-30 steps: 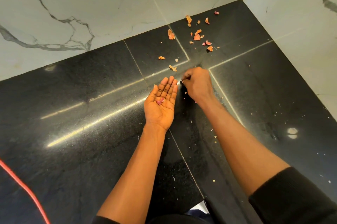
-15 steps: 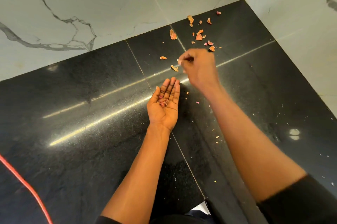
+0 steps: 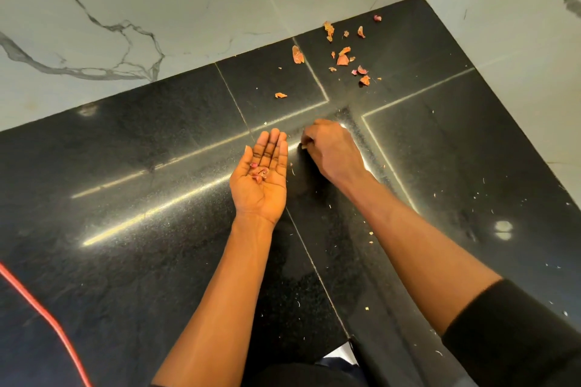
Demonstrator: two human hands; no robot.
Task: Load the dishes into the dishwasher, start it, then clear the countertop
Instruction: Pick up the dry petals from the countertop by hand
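On the black stone countertop [image 3: 151, 238] my left hand [image 3: 262, 185] lies palm up with straight fingers, and a few pinkish onion-peel scraps [image 3: 259, 172] rest in the palm. Just right of its fingertips, my right hand [image 3: 333, 150] is curled, knuckles up, low over the counter. It pinches a small pale peel scrap [image 3: 304, 145] between thumb and fingers. Several orange and pink peel pieces [image 3: 342, 59] lie scattered near the far corner, with one larger piece [image 3: 297, 54] and a single scrap [image 3: 280, 95] nearer to me.
White marble walls [image 3: 157, 9] close off the counter at the back and on the right [image 3: 518, 40]. A red cord [image 3: 47, 314] crosses the near left corner. Tiny pale crumbs [image 3: 371, 233] dot the counter beside my right forearm.
My right hand reached out to a scrap beyond my left fingertips, then came back beside them pinching it. That scrap is gone from the counter. More scraps lie in my left palm.
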